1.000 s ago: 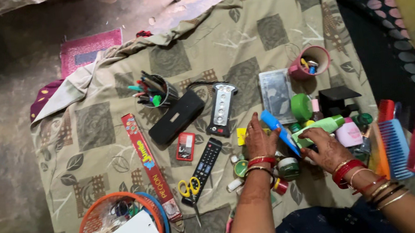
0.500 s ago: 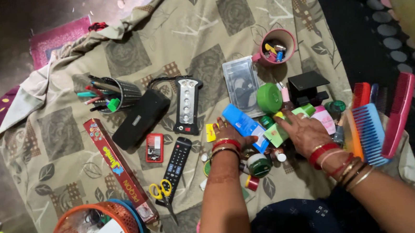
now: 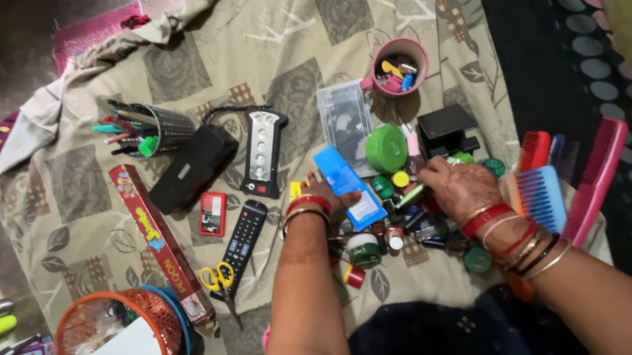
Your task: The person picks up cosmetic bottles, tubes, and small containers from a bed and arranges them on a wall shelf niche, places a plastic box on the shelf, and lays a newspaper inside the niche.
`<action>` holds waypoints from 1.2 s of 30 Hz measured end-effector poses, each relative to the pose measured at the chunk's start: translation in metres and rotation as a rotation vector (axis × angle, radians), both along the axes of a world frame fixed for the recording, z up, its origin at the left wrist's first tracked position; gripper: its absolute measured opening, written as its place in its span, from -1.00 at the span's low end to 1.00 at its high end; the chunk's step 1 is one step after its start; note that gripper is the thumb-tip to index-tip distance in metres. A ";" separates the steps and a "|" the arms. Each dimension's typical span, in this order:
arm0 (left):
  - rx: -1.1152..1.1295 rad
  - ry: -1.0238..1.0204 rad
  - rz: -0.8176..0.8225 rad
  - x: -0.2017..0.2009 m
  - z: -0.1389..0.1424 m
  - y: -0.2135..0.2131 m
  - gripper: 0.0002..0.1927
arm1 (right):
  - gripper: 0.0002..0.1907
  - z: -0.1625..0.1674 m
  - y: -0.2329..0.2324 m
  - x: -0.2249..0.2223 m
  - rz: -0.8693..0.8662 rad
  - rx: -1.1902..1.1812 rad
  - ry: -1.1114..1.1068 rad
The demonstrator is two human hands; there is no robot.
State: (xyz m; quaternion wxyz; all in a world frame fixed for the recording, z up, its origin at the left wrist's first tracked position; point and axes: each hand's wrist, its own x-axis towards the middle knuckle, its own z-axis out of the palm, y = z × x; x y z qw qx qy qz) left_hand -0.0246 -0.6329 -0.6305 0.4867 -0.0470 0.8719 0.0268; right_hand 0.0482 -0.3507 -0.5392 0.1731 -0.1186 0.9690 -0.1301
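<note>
Head view: a patterned beige cloth (image 3: 265, 71) spread on the floor, strewn with small household things.
Left hand (image 3: 328, 199): centre of the frame, mostly hidden behind the wrist with red and gold bangles; its grip is closed on the lower end of a blue flat box.
Blue flat box (image 3: 346, 186): lies slanted, upper end toward the centre top, lower end with a pale label under the left hand.
Right hand (image 3: 459, 187): right of centre, palm down, fingers curled over a heap of little pots and bottles; a thin green stick (image 3: 410, 196) pokes out at its fingertips, but whether the grip holds it I cannot tell.
Small pots (image 3: 378, 236): clustered below and between the two hands, touching one another.
Green round lid (image 3: 386, 149): just above the right hand, beside the blue box.
Pink mug (image 3: 399, 66): upper centre right, holding small clips.
Combs (image 3: 550, 185): right edge, red, blue and pink, side by side.
Black remote (image 3: 244, 237): left of the left wrist, near yellow-handled scissors (image 3: 218, 278).
Mesh pen holder (image 3: 159, 127): upper left, tipped on its side with pens spilling out.
Orange basket (image 3: 113, 332): lower left corner.
</note>
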 end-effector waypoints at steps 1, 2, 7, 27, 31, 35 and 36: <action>0.006 -0.007 0.010 0.000 -0.001 0.001 0.23 | -0.80 0.002 0.001 0.002 -0.044 -0.038 0.020; 0.012 -0.020 0.061 -0.003 0.001 0.002 0.25 | -0.79 0.005 0.004 0.003 -0.077 -0.088 0.044; 0.053 0.075 0.152 0.003 0.026 0.018 0.12 | -0.79 0.034 0.029 0.022 -0.315 -0.380 0.087; 1.423 0.638 0.582 -0.016 0.260 0.126 -0.29 | -0.59 0.251 0.091 0.017 -1.051 -1.837 -0.429; 1.444 0.513 0.403 -0.036 0.405 0.161 -0.13 | -0.41 0.364 0.097 0.016 -0.742 -2.056 -0.234; 1.694 0.584 0.258 -0.035 0.553 0.208 -0.16 | -0.33 0.473 0.134 0.029 -0.570 -2.045 0.064; 1.780 0.610 0.169 -0.035 0.588 0.218 -0.15 | -0.37 0.495 0.150 0.036 -0.545 -2.055 0.133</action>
